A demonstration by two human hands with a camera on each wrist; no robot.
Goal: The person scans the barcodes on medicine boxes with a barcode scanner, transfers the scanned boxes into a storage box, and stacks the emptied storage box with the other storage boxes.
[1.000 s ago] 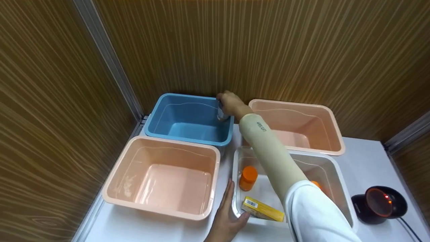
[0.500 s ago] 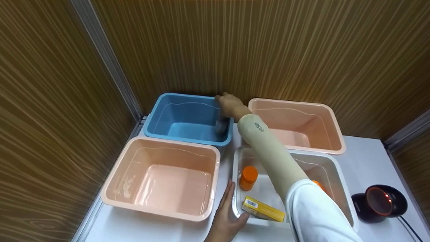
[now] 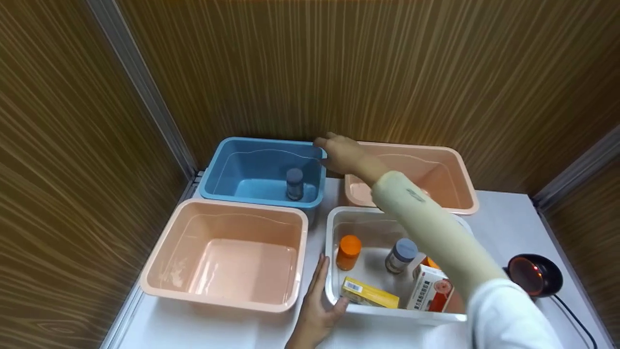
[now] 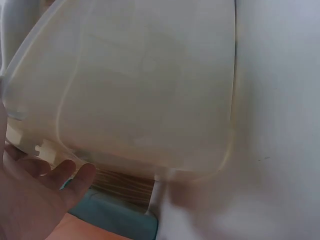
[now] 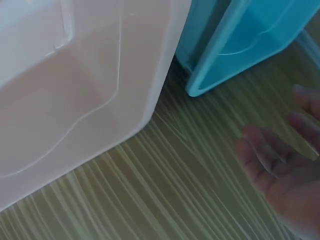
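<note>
My right hand point(image 3: 344, 155) hovers over the right edge of the blue bin point(image 3: 261, 199), holding nothing. Its fingers look relaxed and spread in the right wrist view. Inside that bin a small bottle with a grey-blue cap point(image 3: 295, 184) stands upright, apart from the hand. At the front left corner of the white bin point(image 3: 329, 247) rests my left hand point(image 3: 315, 315), fingers fairly straight along the outer side and thumb by the front rim. The white bin holds an orange bottle point(image 3: 348, 253), another grey-capped bottle point(image 3: 401, 256), a yellow box point(image 3: 370, 293) and a white-and-red box point(image 3: 431, 289). My right arm hides part of it.
A peach bin point(image 3: 223, 301) stands at the front left, and a second peach bin point(image 3: 460, 167) at the back right, partly behind my right forearm. A black device with a red light point(image 3: 535, 275) and cable sits on the right. Wood-grain walls point(image 3: 290, 72) enclose the table.
My right hand has let go of the grey-capped bottle inside the blue bin and moved up and right, out of it. The left hand stays at the white bin's corner. The head view has shifted slightly.
</note>
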